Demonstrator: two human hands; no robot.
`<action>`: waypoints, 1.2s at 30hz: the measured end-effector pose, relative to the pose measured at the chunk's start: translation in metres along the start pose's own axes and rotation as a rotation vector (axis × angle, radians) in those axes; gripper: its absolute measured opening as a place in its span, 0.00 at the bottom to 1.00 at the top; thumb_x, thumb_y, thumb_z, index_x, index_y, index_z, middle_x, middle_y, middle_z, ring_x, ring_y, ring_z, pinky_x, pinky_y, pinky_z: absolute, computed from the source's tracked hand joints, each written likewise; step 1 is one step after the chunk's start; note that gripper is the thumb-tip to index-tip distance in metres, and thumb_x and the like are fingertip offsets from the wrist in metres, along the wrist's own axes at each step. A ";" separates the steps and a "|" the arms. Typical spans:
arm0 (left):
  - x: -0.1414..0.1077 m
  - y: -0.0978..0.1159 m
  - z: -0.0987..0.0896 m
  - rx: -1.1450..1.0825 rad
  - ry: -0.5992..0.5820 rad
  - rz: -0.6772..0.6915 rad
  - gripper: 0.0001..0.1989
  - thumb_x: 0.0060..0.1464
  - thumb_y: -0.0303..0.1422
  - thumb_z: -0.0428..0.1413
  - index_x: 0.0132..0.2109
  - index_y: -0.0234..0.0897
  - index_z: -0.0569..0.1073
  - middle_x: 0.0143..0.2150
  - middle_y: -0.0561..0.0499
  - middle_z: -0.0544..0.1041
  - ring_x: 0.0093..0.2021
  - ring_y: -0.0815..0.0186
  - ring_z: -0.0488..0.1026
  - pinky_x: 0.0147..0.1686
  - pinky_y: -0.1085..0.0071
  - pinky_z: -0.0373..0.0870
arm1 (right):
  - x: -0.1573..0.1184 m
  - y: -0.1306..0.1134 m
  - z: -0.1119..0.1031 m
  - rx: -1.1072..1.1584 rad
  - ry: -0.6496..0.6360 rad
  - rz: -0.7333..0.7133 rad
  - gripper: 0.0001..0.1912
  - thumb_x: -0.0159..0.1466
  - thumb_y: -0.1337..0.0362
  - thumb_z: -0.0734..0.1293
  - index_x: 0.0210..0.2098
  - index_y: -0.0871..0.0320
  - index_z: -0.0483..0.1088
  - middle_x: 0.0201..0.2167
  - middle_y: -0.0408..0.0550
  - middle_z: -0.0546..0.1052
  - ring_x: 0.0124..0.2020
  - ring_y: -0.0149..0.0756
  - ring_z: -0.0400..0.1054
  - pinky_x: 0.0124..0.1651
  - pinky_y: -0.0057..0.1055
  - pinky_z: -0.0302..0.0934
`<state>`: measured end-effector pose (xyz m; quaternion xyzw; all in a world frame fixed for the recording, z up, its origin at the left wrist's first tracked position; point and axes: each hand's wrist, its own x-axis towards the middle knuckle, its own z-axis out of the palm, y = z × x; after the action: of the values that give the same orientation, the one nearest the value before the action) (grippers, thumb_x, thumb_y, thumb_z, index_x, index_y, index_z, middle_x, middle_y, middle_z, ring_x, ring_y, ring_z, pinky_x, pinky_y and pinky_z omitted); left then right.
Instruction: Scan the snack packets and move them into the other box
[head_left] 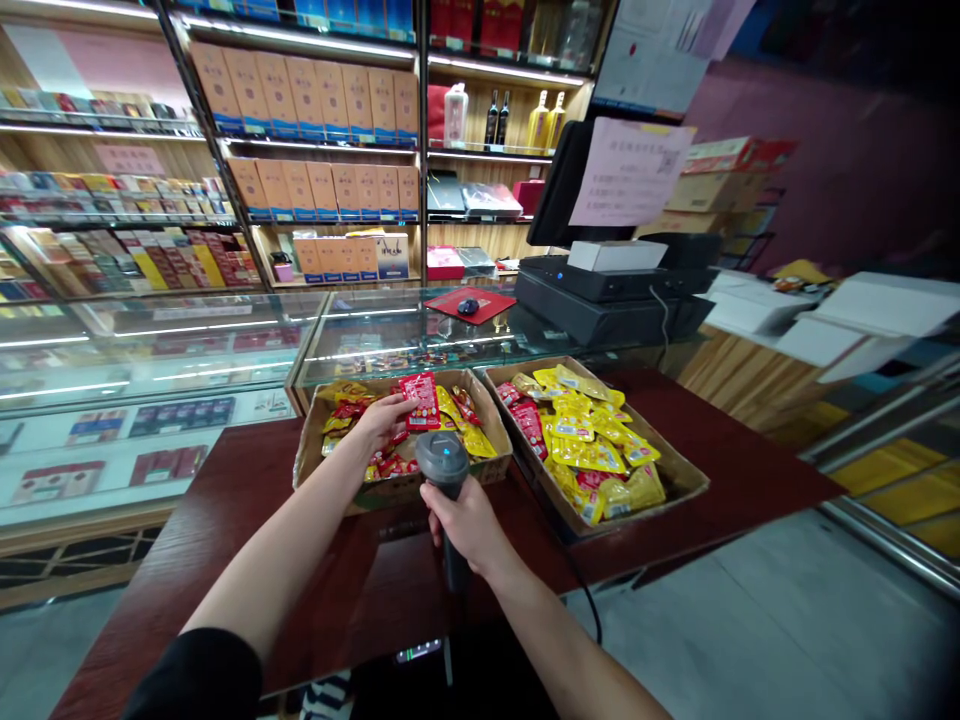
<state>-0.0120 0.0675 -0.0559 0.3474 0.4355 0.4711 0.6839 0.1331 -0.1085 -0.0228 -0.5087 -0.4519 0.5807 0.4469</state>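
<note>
My left hand pinches a red snack packet by its left edge, holding it over the left cardboard box. Red and yellow packets fill that box. My right hand is wrapped around the handle of a dark barcode scanner, whose head has a small blue light and points away from me toward the packet. To the right stands a second cardboard box full of mostly yellow packets, with some red ones at its left side.
Both boxes rest on a dark red wooden table. Behind it is a glass display counter with a mouse on a red mat. A monitor and a black cash drawer stand at right. A black cable hangs over the table edge.
</note>
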 end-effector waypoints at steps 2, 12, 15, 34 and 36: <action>0.000 0.000 -0.001 0.002 -0.007 -0.004 0.15 0.43 0.26 0.65 0.41 0.32 0.74 0.38 0.45 0.79 0.34 0.66 0.78 0.36 0.72 0.76 | -0.001 -0.001 0.000 0.003 -0.004 0.000 0.10 0.52 0.57 0.66 0.23 0.56 0.61 0.09 0.35 0.62 0.09 0.27 0.55 0.13 0.24 0.51; -0.014 0.006 0.012 0.007 -0.005 0.008 0.11 0.43 0.23 0.64 0.36 0.31 0.73 0.30 0.45 0.79 0.29 0.63 0.78 0.31 0.71 0.75 | -0.004 -0.002 0.001 0.029 -0.027 -0.009 0.12 0.52 0.57 0.66 0.22 0.56 0.61 0.09 0.35 0.62 0.10 0.26 0.55 0.13 0.24 0.52; -0.015 0.007 0.011 0.001 0.002 0.002 0.12 0.42 0.22 0.65 0.36 0.32 0.73 0.30 0.46 0.78 0.26 0.65 0.76 0.28 0.73 0.74 | -0.005 0.002 0.002 0.039 -0.029 -0.028 0.12 0.54 0.56 0.66 0.23 0.57 0.61 0.09 0.34 0.61 0.10 0.26 0.54 0.14 0.24 0.51; -0.022 0.014 0.062 0.088 -0.070 -0.136 0.10 0.46 0.25 0.65 0.37 0.31 0.74 0.33 0.46 0.79 0.30 0.67 0.77 0.28 0.77 0.74 | 0.098 -0.066 -0.087 0.364 0.059 0.215 0.03 0.52 0.73 0.65 0.26 0.61 0.67 0.17 0.40 0.69 0.20 0.27 0.65 0.30 0.26 0.66; -0.013 0.016 0.084 0.109 -0.068 -0.119 0.10 0.45 0.26 0.65 0.36 0.31 0.74 0.31 0.46 0.79 0.29 0.67 0.77 0.27 0.76 0.74 | 0.102 -0.077 -0.104 0.383 0.070 0.223 0.03 0.53 0.73 0.64 0.25 0.61 0.66 0.16 0.40 0.68 0.19 0.26 0.64 0.28 0.25 0.65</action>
<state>0.0580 0.0551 -0.0060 0.3732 0.4571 0.3931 0.7052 0.2326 0.0135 0.0255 -0.4811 -0.2585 0.6839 0.4837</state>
